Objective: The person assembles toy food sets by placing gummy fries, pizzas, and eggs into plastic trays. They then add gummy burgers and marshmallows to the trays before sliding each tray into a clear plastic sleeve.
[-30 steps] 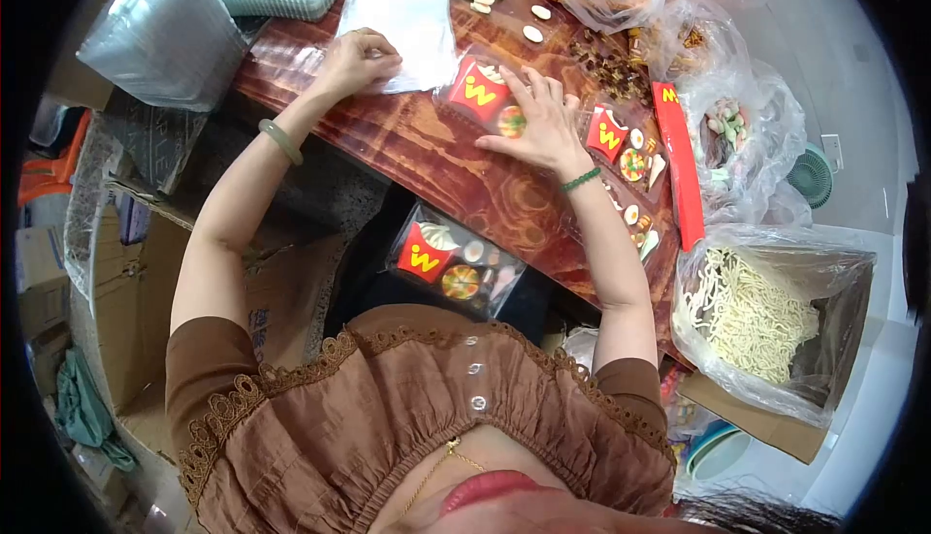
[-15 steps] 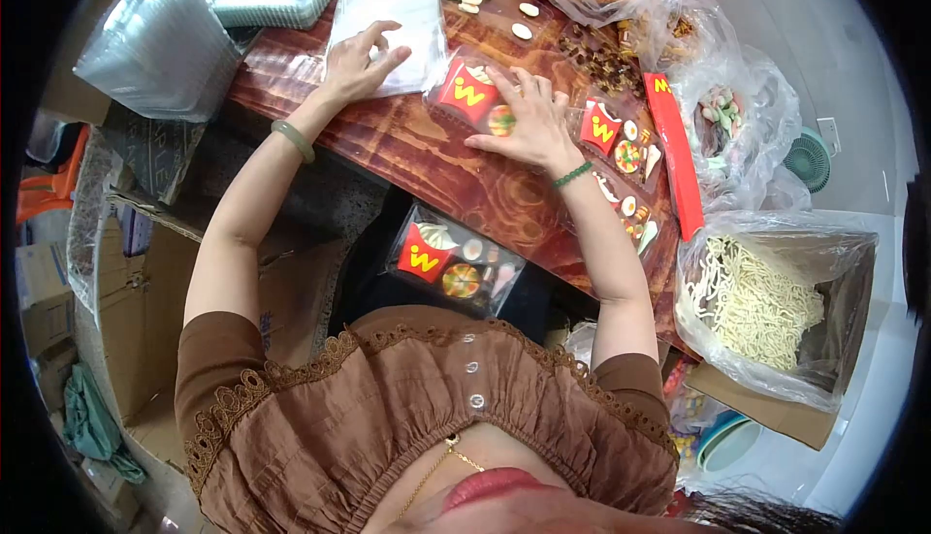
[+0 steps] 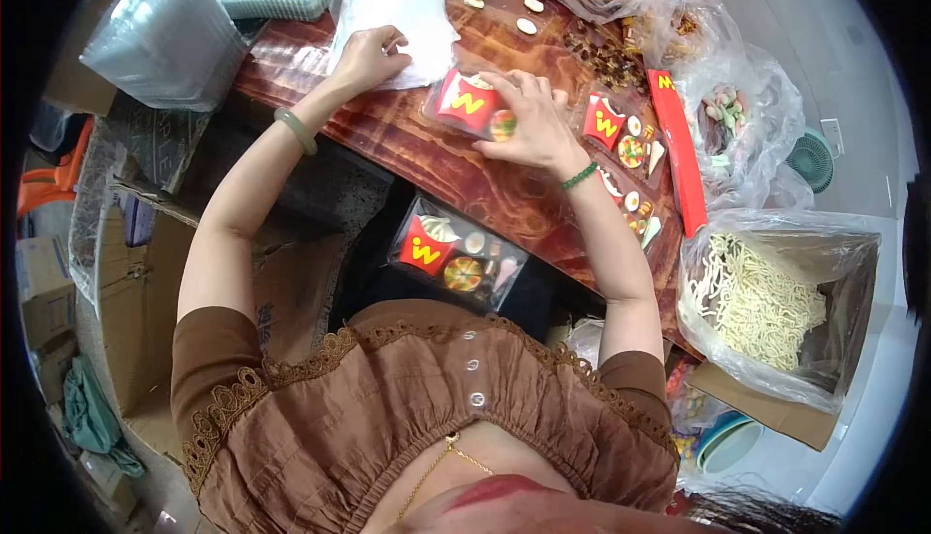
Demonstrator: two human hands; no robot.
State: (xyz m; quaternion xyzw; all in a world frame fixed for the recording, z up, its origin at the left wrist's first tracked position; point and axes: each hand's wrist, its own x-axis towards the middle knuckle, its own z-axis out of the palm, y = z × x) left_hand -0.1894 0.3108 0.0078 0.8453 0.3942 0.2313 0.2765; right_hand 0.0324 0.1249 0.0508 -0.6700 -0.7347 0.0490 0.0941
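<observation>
My left hand (image 3: 370,61) is on a stack of thin clear bags (image 3: 383,0), thumb and fingers pinched together at the top layer. My right hand (image 3: 531,122) spans the right end of a clear packet (image 3: 464,99), which holds a red fries-shaped piece with a yellow mark and a small round pizza-like piece. Its fingers lie over the upper edge and its thumb at the lower edge. Right of it are two similar packets (image 3: 603,122), (image 3: 621,194). Another filled packet (image 3: 458,258) rests on my lap, below the table's edge.
Clear trays (image 3: 165,39) are stacked at the left of the wooden table (image 3: 465,180). White oval pieces (image 3: 527,26) and brown pieces (image 3: 606,57) lie at the back. A red strip (image 3: 677,156) and an open box of pale noodle-like strands (image 3: 761,306) are at the right.
My left hand's fingers have closed from a spread pose onto the bags, and the top of the stack looks rumpled. My right hand stays at the packet, its fingers slightly more bent.
</observation>
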